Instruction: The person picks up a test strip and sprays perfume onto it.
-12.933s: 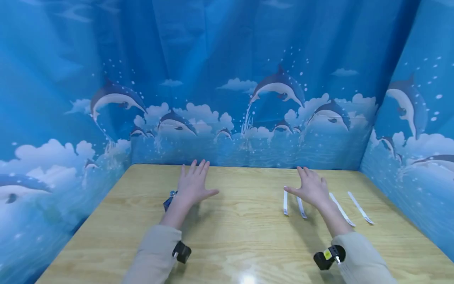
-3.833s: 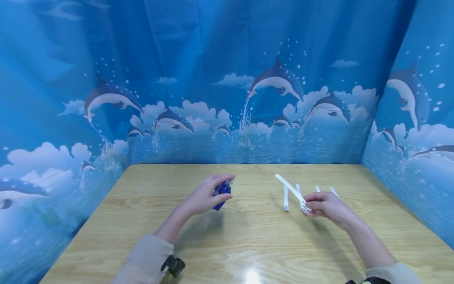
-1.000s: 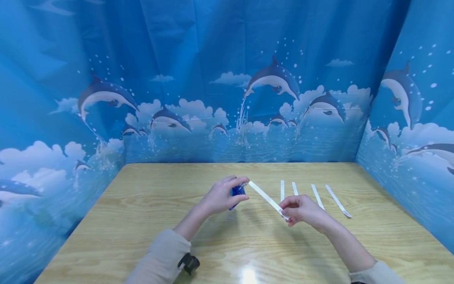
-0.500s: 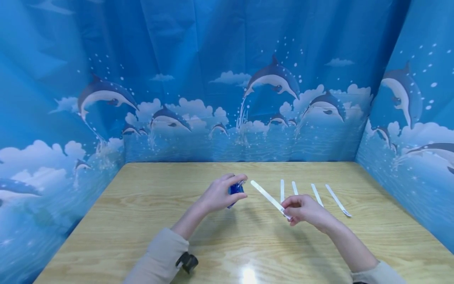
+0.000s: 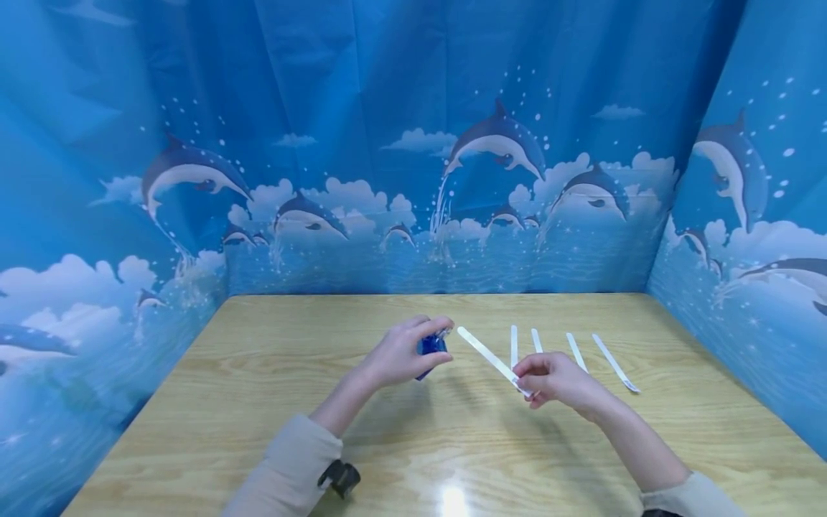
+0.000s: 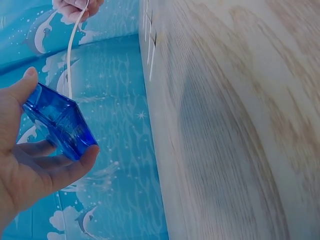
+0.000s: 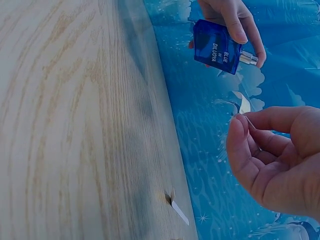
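Above the middle of the table, my left hand (image 5: 395, 355) grips a blue glass perfume bottle (image 5: 431, 345). In the right wrist view the bottle shows light lettering, and a fingertip lies at its silver spray nozzle (image 7: 248, 58). The left wrist view shows the bottle's flat base (image 6: 60, 120) between thumb and fingers. My right hand (image 5: 561, 380) pinches one end of a white paper test strip (image 5: 487, 352) between thumb and fingers. The strip slants up and left, its free tip a short gap from the nozzle.
Several more white test strips (image 5: 615, 362) lie spread on the wooden table (image 5: 258, 388), behind and right of my right hand. A blue curtain (image 5: 388, 108) printed with dolphins stands along the table's back and both sides.
Both hands were open and bare at first; the left has since taken the bottle and the right a strip, and they came together at mid-table. Over the last second they barely move.
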`<state>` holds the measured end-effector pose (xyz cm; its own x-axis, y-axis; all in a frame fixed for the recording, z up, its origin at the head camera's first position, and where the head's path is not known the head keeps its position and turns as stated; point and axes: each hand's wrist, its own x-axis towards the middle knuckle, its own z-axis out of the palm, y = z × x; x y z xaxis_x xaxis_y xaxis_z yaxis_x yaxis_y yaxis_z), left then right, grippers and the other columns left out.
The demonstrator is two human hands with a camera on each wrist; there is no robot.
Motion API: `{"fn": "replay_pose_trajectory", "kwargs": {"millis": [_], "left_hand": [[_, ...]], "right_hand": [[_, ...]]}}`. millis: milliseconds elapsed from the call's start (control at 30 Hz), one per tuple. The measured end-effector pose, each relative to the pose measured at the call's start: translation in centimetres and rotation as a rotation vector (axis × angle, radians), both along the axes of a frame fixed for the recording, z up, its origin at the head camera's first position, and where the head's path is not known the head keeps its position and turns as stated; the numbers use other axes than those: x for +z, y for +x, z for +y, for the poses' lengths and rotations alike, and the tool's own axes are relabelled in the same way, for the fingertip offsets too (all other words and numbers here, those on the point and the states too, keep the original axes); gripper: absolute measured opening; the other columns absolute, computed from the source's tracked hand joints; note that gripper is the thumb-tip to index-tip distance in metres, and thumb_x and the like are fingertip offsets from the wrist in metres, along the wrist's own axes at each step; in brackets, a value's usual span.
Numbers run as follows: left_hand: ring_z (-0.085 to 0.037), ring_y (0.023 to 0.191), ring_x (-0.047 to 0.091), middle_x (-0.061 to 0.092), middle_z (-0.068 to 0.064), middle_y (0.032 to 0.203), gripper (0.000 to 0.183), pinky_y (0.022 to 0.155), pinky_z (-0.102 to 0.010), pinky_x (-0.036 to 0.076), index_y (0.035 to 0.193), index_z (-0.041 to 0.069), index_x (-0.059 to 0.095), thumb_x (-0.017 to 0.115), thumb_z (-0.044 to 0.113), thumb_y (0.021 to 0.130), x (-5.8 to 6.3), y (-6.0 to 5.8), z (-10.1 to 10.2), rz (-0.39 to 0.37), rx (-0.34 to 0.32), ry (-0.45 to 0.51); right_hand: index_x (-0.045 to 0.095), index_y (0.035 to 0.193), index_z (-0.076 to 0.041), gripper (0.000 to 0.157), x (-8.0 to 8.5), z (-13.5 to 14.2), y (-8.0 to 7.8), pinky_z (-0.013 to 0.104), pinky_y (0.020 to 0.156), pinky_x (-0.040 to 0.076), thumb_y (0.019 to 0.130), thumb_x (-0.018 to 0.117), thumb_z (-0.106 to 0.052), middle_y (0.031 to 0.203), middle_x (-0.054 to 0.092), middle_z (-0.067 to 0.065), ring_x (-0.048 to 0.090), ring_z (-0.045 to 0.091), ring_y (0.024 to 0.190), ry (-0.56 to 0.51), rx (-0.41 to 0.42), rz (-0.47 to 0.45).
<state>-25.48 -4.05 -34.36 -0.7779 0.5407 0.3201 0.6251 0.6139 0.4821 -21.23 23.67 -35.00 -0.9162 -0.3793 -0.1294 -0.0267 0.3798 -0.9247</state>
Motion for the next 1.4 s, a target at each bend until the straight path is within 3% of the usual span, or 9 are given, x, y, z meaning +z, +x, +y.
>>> {"fn": "replay_pose_trajectory", "kwargs": {"millis": [333,833,1400], "left_hand": [[-0.017,0.093,0.058,0.059,-0.005,0.113,0.049,0.072,-0.029,0.051,0.131,0.024,0.053,0.067,0.036,0.085,0.2,0.6,0.7,0.056,-0.083,-0.004],[-0.013,0.085,0.056,0.058,-0.004,0.110,0.047,0.068,-0.022,0.048,0.130,0.024,0.054,0.066,0.037,0.085,0.4,1.5,1.9,0.075,-0.111,-0.031],[-0.011,0.077,0.055,0.060,-0.006,0.108,0.047,0.063,-0.019,0.046,0.127,0.020,0.056,0.068,0.036,0.084,0.3,1.6,2.4,0.118,-0.129,-0.072]], "right_hand": [[0.055,0.100,0.012,0.019,0.0,-0.3,-0.1,0.033,0.063,0.054,0.088,0.056,-0.002,0.081,0.059,0.013,0.056,0.018,0.068,-0.006,-0.001,0.007],[0.054,0.102,0.015,0.023,-0.3,-0.3,-0.1,0.033,0.062,0.054,0.088,0.056,-0.003,0.079,0.060,0.011,0.056,0.017,0.067,-0.026,0.005,0.006],[0.053,0.102,0.016,0.024,-0.2,0.0,0.1,0.034,0.062,0.054,0.087,0.057,-0.003,0.080,0.059,0.013,0.055,0.018,0.067,-0.021,-0.008,-0.001]]}}
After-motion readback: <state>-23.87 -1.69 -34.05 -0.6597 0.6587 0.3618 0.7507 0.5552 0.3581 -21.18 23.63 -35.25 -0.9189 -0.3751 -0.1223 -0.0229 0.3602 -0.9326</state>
